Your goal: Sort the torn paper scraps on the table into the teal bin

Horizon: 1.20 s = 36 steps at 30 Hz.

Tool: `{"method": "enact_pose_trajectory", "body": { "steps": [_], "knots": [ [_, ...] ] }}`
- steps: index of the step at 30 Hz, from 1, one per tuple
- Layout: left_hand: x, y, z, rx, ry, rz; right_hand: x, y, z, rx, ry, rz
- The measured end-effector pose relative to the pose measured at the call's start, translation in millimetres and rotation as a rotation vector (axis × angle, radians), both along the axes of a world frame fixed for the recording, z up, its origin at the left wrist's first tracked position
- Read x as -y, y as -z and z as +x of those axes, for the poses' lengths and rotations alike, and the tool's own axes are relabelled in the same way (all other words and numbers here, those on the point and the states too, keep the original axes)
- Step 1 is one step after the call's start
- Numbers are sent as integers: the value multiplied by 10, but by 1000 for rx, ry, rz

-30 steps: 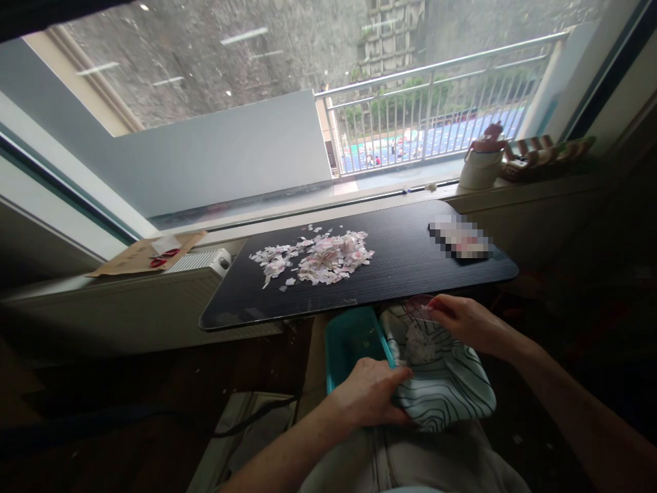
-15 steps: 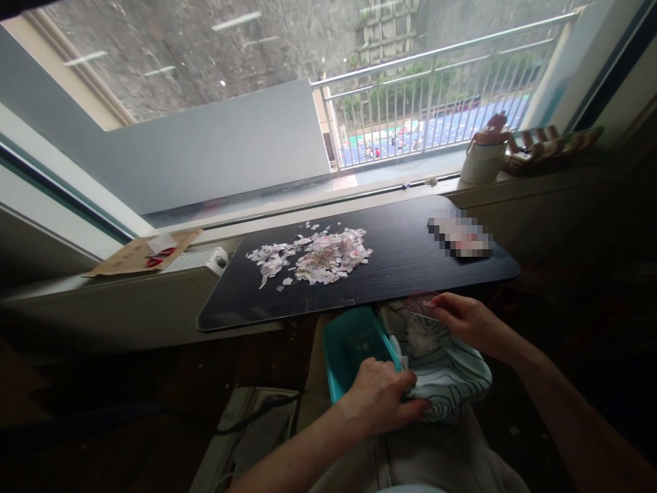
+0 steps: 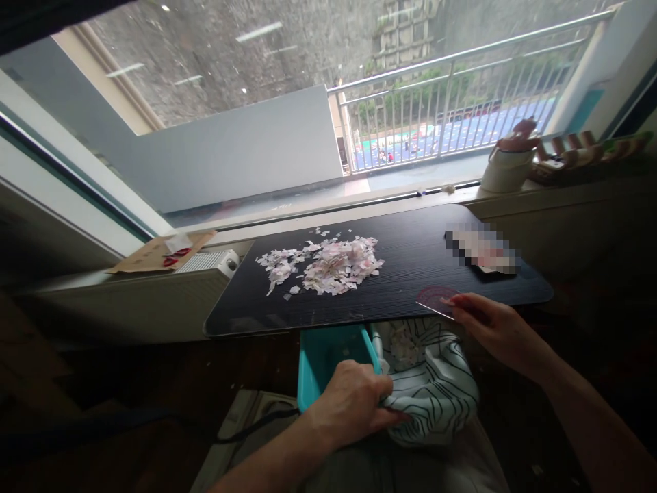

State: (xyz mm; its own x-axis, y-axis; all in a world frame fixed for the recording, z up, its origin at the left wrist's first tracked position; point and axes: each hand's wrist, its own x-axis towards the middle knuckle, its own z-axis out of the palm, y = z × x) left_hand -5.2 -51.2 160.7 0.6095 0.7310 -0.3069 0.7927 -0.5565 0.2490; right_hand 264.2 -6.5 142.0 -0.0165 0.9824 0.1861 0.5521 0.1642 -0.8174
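My right hand (image 3: 495,329) pinches a clear, pinkish protractor (image 3: 431,298), its straight edge facing me, over the front edge of the black table (image 3: 410,257). Below, my left hand (image 3: 352,394) is closed where the rim of a teal plastic bin (image 3: 306,373) meets a white cloth bag (image 3: 436,397) with dark wavy lines. Paper scraps (image 3: 405,344) show inside the bag's open mouth; the bin holds a few small bits. On the table's left half lies a loose heap of torn paper pieces (image 3: 341,266). My left fingertips are partly hidden by the cloth.
A blurred-out flat item (image 3: 482,250) rests at the table's right end. On the sill stand a white bottle (image 3: 508,168) and a rack (image 3: 575,154). A brown paper sheet with red-handled scissors (image 3: 177,257) lies at left. The window (image 3: 230,150) borders the far side.
My right hand has raised the protractor from over the bag to the table's front edge. My left hand, the bin and the bag have shifted left; the camera view has also moved slightly.
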Motion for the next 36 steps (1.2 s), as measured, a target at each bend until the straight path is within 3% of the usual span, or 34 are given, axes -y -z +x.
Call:
{"method": "enact_pose_trajectory", "body": {
  "steps": [5, 9, 14, 19, 22, 25, 32, 36],
  "knots": [
    [94, -79, -287, -30, -55, 12, -161, 125, -218, -88, -42, 39],
    [112, -55, -377, -9, -58, -16, -383, 102, -368, -133, -108, 52],
    [41, 1, -386, 27, -71, -10, -819, 51, -492, -318, 38, 75],
    [11, 163, -442, 62, -42, -65, -1101, 161, -654, -381, 94, 88],
    [42, 243, -491, 44, -44, 39, -1163, 262, -720, -333, 56, 120],
    [79, 258, -512, 63, -44, 96, -1176, 321, -731, -264, 108, 175],
    [120, 186, -449, 51, -102, 115, -1111, 276, -733, -13, 38, 190],
    [126, 156, -423, 45, -120, 111, -1092, 257, -754, -24, 55, 198]
  ]
}}
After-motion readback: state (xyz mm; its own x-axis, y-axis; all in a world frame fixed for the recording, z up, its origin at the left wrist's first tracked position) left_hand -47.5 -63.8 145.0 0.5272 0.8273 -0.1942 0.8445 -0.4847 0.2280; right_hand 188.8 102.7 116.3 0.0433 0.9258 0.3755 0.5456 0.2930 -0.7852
